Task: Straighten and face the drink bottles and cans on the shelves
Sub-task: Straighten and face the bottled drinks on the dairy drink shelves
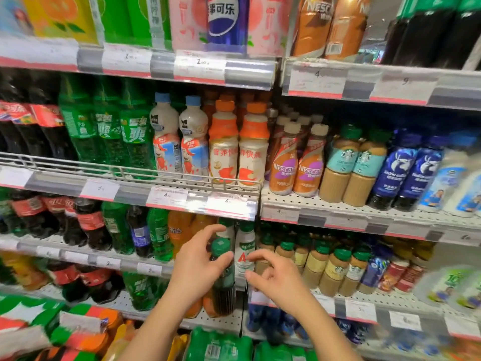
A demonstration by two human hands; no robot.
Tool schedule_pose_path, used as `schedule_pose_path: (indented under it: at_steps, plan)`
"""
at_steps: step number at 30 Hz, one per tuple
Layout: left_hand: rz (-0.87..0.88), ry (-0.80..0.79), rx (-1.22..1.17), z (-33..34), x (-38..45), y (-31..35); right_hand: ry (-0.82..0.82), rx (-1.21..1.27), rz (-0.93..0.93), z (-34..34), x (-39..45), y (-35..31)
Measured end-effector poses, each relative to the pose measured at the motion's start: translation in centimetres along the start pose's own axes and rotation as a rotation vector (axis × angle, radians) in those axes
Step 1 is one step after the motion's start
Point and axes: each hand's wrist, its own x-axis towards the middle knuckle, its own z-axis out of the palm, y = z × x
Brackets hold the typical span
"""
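My left hand (pixel 199 264) grips a green-capped bottle (pixel 223 280) with a green label and dark lower body, holding it in front of the third shelf. Just behind it stand white green-capped bottles (pixel 244 246) with a red letter on the label. My right hand (pixel 276 276) hovers to the right of the held bottle with fingers loosely curled and holds nothing; its fingertips are close to the white bottle. Orange soda bottles (pixel 179 230) stand to the left of my left hand.
Shelf rows (pixel 229 207) of cola, green soda, milk drinks, Nescafe (pixel 283 165) and Starbucks bottles (pixel 341 162) fill the wall above. More Starbucks bottles (pixel 335 269) stand right of my hands. Packs of green and orange drinks (pixel 218 345) sit at the bottom.
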Motion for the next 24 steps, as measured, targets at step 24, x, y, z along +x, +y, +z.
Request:
schedule_pose_path:
  at_steps: [24]
  plan:
    - [0.799,0.285,0.46,-3.2,11.1,24.4,0.879,-0.053,-0.42,-24.0,-2.5,-13.2]
